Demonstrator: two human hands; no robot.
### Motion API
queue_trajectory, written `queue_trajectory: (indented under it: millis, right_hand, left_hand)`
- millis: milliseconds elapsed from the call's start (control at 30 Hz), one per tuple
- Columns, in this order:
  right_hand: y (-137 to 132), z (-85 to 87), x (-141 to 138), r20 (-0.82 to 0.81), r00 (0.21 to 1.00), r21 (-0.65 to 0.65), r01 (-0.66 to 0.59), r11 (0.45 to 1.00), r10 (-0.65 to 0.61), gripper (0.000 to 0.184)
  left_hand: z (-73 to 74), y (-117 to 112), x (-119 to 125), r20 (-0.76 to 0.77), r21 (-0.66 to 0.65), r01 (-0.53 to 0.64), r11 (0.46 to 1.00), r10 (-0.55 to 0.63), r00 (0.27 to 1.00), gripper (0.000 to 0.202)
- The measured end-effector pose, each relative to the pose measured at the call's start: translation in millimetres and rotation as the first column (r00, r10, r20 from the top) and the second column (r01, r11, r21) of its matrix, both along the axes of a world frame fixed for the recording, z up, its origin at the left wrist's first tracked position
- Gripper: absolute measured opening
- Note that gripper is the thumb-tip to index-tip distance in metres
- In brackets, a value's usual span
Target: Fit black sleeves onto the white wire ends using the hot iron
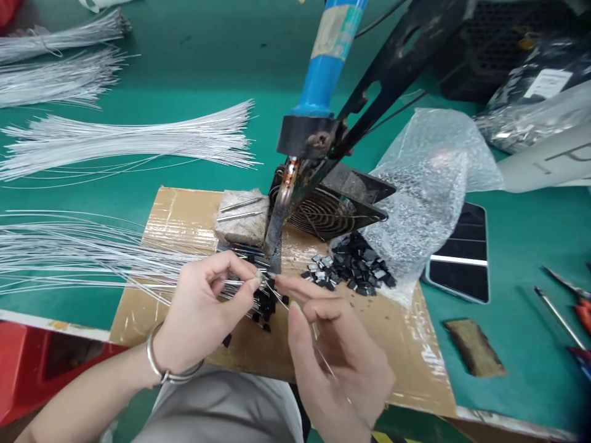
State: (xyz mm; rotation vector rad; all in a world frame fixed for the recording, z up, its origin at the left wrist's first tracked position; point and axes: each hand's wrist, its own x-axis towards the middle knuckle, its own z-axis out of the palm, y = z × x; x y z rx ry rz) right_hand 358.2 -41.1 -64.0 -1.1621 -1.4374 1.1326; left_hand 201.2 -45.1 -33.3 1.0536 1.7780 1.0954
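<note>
Finished wires [244,290] sit in the closed grip of the left hand [201,314] below the soldering iron [323,80], the right hand [335,347] pinches one wire [277,295], and many black parts [355,267] lie loose.

Green worktable [530,246] under even, bright light.

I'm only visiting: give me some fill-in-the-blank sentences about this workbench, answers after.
The soldering iron clamped over the cardboard has a ___ handle.
The left hand, pinching white wires, wears a ___ on its wrist.
The small black parts spill from a ___ bag.
The smartphone lies on the ___ table.
Missing words: blue; bracelet; bubble-wrap; green.
</note>
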Motion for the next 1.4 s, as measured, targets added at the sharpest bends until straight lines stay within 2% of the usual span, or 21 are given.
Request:
queue_trajectory:
  millis: [133,433,767,1400]
  right_hand:
    - [2,0.2,-2,0.023,1.000,-0.019,0.016,1.000,-0.016,0.017]
    - [20,-1.1,-2,0.015,0.999,-0.032,-0.041,0.999,0.042,0.020]
    - [24,0.5,-4,0.012,0.999,-0.054,-0.032,0.998,0.032,0.021]
    - [28,5.2,-7,-0.054,0.998,-0.048,-0.016,0.999,0.013,0.020]
  left_hand:
    - [-0.4,4,-1,-0.023,0.021,-0.014,1.000,0.015,1.000,0.010]
    - [-0.6,10,-2,-0.055,0.007,-0.041,0.999,0.041,0.998,0.010]
    - [5.6,18,-3,-0.054,0.034,-0.058,0.998,0.060,0.997,0.009]
    - [9.5,20,-4,-0.095,0.032,-0.059,0.998,0.061,0.994,0.009]
